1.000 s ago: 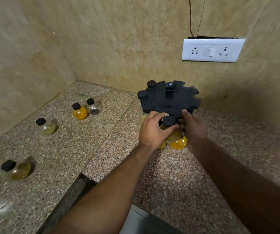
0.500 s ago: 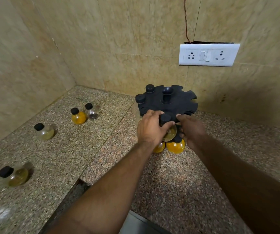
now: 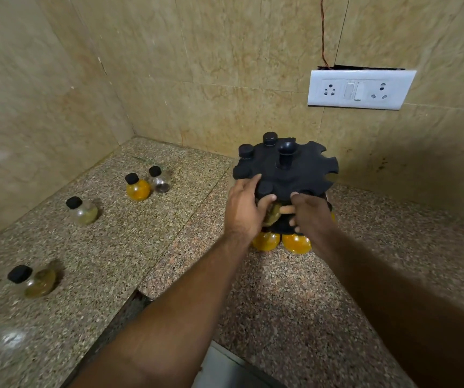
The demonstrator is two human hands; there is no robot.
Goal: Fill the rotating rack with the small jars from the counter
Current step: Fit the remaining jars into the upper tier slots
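A black two-tier rotating rack (image 3: 295,166) stands near the back wall. My left hand (image 3: 243,211) is closed around a small olive-filled jar (image 3: 273,215), whose black cap sits in the front notch of the top disc. My right hand (image 3: 312,217) grips the rack's front edge right beside that jar, thumb on the disc. Two more caps (image 3: 246,151) fill notches at the back left. Two orange jars (image 3: 296,243) hang in the lower tier. Loose on the counter are a yellow jar (image 3: 138,189), a clear dark-bottomed jar (image 3: 159,182), a pale jar (image 3: 82,212) and a tilted olive jar (image 3: 37,280).
The speckled granite counter (image 3: 169,225) runs into a tiled corner on the left. A white socket plate (image 3: 360,89) is on the wall above the rack. The counter's front edge drops off at a step (image 3: 130,301) between my arms.
The jar in my left hand has gone up and inward, so its cap now sits in the top disc's front notch. My right hand has closed in against the rack beside it.
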